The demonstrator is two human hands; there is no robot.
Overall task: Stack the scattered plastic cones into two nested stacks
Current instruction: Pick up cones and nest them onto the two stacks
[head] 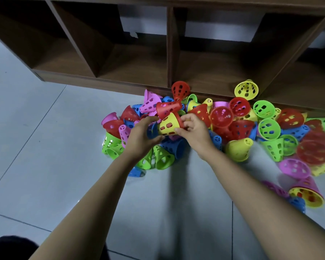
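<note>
A pile of perforated plastic cones in red, yellow, green, blue and pink lies scattered on the floor before a shelf. A yellow cone is held sideways above the pile, with a red cone resting at its wide end. My right hand pinches the yellow cone's rim. My left hand cups its narrow end, where a blue cone shows between the fingers. A short nested stack of pink, yellow and red cones lies on its side at the lower right.
A dark wooden shelf unit with open compartments stands right behind the pile. Pale floor tiles stretch to the left and towards me. A dark clothed knee shows at the bottom left.
</note>
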